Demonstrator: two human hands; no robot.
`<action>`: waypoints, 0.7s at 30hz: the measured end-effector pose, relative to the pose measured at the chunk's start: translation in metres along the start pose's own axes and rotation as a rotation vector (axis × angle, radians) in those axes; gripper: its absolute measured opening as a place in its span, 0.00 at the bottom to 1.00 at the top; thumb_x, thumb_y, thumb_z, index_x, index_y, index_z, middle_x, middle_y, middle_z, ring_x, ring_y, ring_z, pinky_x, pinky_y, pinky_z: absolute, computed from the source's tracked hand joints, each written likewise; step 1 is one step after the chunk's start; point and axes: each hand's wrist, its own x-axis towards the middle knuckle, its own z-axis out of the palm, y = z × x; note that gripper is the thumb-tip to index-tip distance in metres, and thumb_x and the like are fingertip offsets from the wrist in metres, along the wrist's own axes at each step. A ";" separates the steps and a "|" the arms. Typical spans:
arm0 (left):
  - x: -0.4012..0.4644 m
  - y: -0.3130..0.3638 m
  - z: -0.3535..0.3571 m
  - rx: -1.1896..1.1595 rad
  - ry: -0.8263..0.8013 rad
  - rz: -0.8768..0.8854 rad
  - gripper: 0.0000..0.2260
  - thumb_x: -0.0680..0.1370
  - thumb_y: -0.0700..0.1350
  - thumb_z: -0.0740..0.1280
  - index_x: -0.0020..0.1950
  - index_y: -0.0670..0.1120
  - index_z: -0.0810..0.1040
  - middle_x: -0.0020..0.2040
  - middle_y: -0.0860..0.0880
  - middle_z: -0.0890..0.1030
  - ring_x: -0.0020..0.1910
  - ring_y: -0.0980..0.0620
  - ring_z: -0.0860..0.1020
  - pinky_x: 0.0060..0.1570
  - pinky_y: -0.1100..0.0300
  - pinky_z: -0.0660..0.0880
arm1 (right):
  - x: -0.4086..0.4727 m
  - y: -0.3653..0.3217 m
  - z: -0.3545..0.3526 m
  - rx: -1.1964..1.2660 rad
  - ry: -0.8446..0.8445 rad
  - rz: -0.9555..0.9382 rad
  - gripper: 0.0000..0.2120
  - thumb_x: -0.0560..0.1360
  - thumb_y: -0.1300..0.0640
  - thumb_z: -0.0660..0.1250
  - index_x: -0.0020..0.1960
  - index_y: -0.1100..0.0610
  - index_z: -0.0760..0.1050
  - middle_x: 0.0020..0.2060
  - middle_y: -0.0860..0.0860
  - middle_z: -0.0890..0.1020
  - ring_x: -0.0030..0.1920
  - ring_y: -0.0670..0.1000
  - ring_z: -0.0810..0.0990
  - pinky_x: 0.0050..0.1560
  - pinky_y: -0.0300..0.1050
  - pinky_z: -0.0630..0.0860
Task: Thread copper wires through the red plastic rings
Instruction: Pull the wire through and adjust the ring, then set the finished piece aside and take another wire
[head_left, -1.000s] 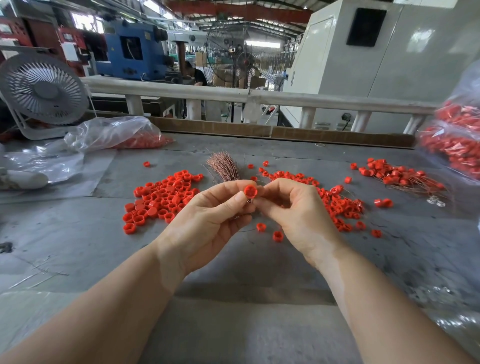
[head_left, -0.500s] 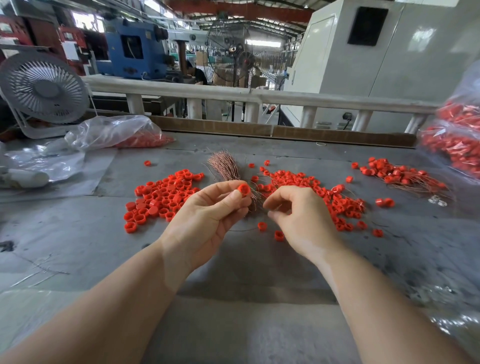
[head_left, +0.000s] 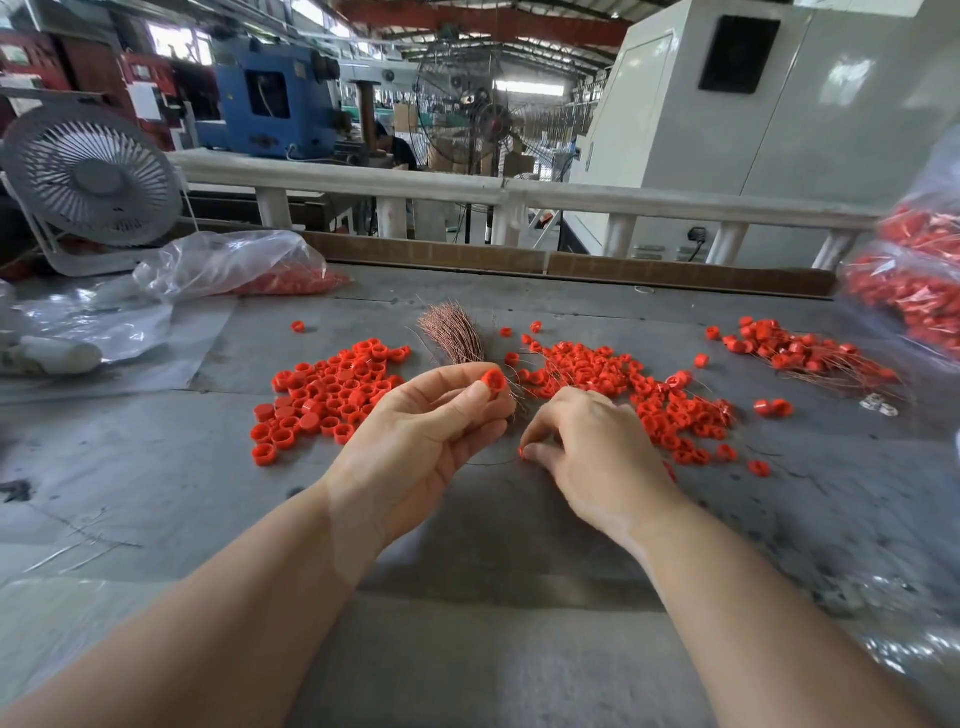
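My left hand pinches a red plastic ring between thumb and forefinger, raised above the grey table. Thin copper wire trails from that hand. My right hand is down on the table, its thumb and fingers closing on a small red ring lying there. Behind my hands lies a bundle of copper wires. A pile of loose red rings is on the left. Rings tangled with wires spread on the right.
Another heap of wired rings lies far right, beside bags of red parts. A clear bag with red rings and a small white fan stand at the back left. A white rail borders the far edge.
My right hand has left the ring in my left hand and dropped to the table, onto a loose ring. My left hand has shifted slightly left, keeping its ring.
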 end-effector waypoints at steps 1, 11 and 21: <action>0.000 0.000 0.000 -0.003 0.001 0.003 0.05 0.66 0.39 0.69 0.37 0.45 0.84 0.37 0.46 0.83 0.36 0.55 0.82 0.39 0.64 0.80 | 0.001 0.001 0.001 0.029 0.044 -0.008 0.02 0.74 0.56 0.68 0.45 0.51 0.80 0.46 0.47 0.78 0.52 0.50 0.74 0.57 0.47 0.68; -0.003 -0.001 0.004 0.075 0.012 0.107 0.08 0.65 0.40 0.68 0.42 0.43 0.80 0.34 0.48 0.83 0.35 0.57 0.82 0.39 0.67 0.79 | 0.007 0.001 -0.006 0.961 0.256 0.075 0.10 0.72 0.65 0.70 0.39 0.51 0.80 0.33 0.46 0.83 0.35 0.41 0.78 0.38 0.33 0.75; -0.005 -0.004 0.007 0.172 -0.025 0.160 0.08 0.64 0.41 0.69 0.43 0.44 0.82 0.37 0.47 0.84 0.38 0.55 0.82 0.40 0.66 0.78 | 0.007 -0.002 -0.004 0.971 0.305 -0.003 0.10 0.71 0.66 0.71 0.39 0.50 0.80 0.36 0.48 0.85 0.40 0.45 0.82 0.45 0.36 0.76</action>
